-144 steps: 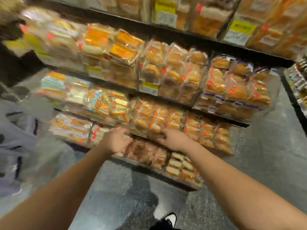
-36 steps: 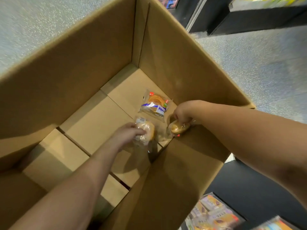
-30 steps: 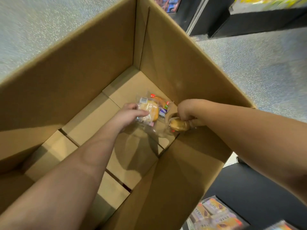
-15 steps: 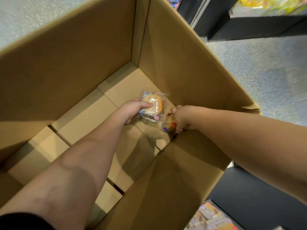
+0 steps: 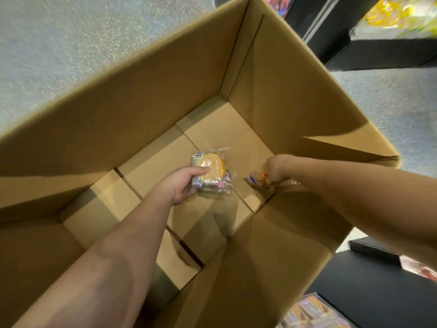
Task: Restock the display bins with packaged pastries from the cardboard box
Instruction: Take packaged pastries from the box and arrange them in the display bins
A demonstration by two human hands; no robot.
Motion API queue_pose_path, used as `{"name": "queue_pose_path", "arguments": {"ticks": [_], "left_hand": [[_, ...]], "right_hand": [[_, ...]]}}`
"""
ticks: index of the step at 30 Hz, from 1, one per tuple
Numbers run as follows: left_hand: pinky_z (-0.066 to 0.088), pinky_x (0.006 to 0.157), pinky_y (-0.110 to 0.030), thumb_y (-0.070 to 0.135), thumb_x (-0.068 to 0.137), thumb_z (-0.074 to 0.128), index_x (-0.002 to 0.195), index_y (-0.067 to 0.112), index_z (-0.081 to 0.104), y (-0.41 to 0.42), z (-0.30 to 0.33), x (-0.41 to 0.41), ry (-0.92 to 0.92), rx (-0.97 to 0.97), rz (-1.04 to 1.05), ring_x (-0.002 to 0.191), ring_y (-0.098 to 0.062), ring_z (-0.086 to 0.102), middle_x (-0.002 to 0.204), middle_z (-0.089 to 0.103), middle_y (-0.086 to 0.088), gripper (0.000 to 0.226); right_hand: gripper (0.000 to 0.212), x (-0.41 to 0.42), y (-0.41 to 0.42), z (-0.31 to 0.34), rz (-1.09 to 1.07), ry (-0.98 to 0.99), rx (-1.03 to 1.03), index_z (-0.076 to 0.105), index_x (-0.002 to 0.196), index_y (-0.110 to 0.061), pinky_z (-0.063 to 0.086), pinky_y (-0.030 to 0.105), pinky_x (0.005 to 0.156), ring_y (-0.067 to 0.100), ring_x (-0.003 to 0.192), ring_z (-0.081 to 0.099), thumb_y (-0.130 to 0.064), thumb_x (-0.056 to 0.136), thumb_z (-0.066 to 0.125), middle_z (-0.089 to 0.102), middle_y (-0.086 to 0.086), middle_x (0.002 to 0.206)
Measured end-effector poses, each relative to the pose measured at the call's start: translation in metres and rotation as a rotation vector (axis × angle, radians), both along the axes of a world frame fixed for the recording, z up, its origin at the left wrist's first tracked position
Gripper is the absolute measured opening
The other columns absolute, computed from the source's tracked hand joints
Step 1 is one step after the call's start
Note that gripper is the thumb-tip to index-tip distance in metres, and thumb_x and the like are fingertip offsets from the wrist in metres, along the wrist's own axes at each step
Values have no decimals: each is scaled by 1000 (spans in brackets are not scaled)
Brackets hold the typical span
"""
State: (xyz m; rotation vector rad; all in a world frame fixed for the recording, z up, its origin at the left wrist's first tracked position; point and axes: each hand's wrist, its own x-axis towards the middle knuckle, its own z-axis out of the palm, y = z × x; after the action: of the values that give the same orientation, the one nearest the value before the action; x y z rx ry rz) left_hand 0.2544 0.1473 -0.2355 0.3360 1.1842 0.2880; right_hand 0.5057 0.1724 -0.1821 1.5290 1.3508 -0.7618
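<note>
Both hands gripped pastry packets inside the cardboard box.
Left hand clasped stacked packets; right hand pinched another packet above the box floor.

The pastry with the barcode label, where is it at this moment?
In the head view it is deep inside the cardboard box, near the middle of the picture, held by the left hand. The pastry lies just left of the right hand.
</note>
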Motion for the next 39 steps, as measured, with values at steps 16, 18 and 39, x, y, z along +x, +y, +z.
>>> {"name": "queue_pose_path", "arguments": {"ticks": [16, 18, 39], "left_hand": [[60, 82, -38, 16, 83, 77, 127, 15, 58, -74, 180, -134, 189, 338, -155, 89, -21, 75, 106, 75, -5, 48], [60, 77, -35, 16, 82, 78, 126, 16, 58, -97, 213, -150, 206, 416, -178, 86, -20, 75, 105, 74, -6, 48], [55, 66, -30, 8, 88, 65, 112, 20, 58, -420, 365, -70, 65, 645, -708, 95, -20, 66, 106, 66, -2, 27]], "right_hand": [[48, -104, -129, 164, -834, 558, 490, 51, 131, -27, 54, 37, 83, 18, 101, 61, -42, 89, 66, 62, 2, 114], [46, -125, -167, 196, -943, 654, 551, 53, 128, -30, 55, 43, 88, 20, 102, 64, -42, 86, 68, 66, 3, 114], [48, -191, -604, 377, -1524, 941, 1053, 65, 109, -15, 39, 27, 62, 12, 72, 57, -50, 78, 77, 66, 1, 89]]}}
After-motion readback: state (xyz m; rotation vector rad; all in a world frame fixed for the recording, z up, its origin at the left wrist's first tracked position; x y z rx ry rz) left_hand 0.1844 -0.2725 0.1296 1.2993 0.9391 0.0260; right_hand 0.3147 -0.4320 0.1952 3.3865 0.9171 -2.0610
